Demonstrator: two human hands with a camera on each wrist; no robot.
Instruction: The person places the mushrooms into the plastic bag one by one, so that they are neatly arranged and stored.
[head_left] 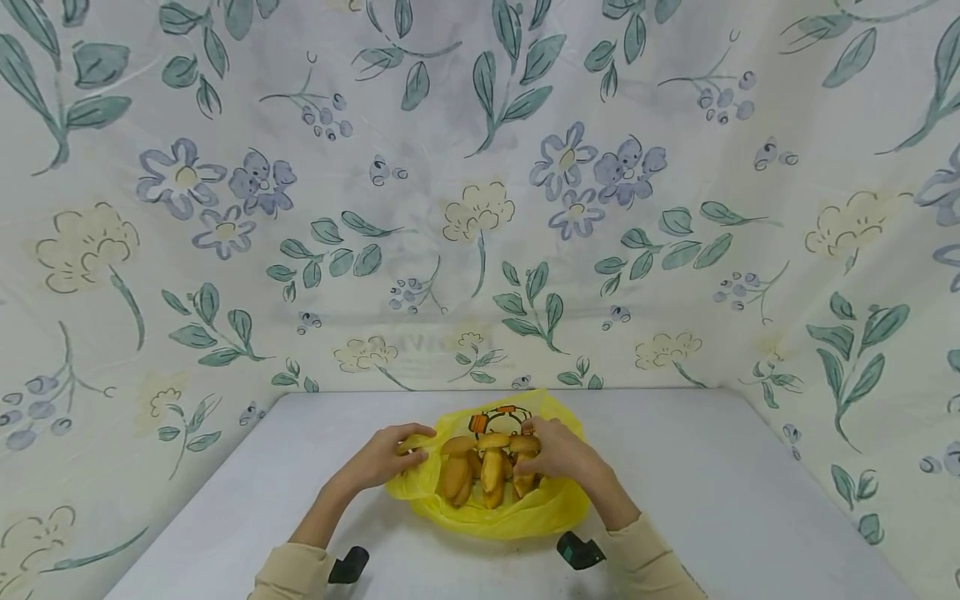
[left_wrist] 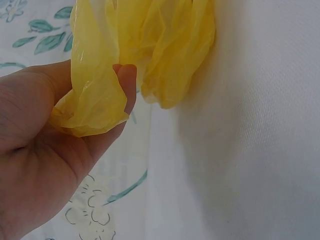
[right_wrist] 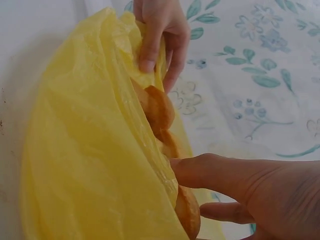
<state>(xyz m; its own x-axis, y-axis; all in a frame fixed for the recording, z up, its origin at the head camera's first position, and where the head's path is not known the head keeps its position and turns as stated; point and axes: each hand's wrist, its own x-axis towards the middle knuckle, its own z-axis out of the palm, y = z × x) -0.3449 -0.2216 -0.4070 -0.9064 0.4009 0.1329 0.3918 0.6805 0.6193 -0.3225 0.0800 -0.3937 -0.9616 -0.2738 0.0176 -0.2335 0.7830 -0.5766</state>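
Several golden-brown, mushroom-shaped buns (head_left: 492, 475) lie side by side in a yellow plastic bag (head_left: 495, 523), caps toward the far side. My left hand (head_left: 381, 456) holds a gathered fold of the bag at its left; in the left wrist view the thin film (left_wrist: 95, 100) passes between thumb and fingers. My right hand (head_left: 562, 454) is at the bun on the right, its fingers bent about the cap and stem. In the right wrist view a digit touches the bag's edge beside a bun (right_wrist: 187, 212); the other fingertips are partly hidden.
A white table (head_left: 225, 500) lies under the bag, with a floral sheet (head_left: 480, 250) behind and on both sides. Dark prints with orange patches (head_left: 480, 425) show at the bag's far part. Black devices (head_left: 581, 551) sit by both wrists.
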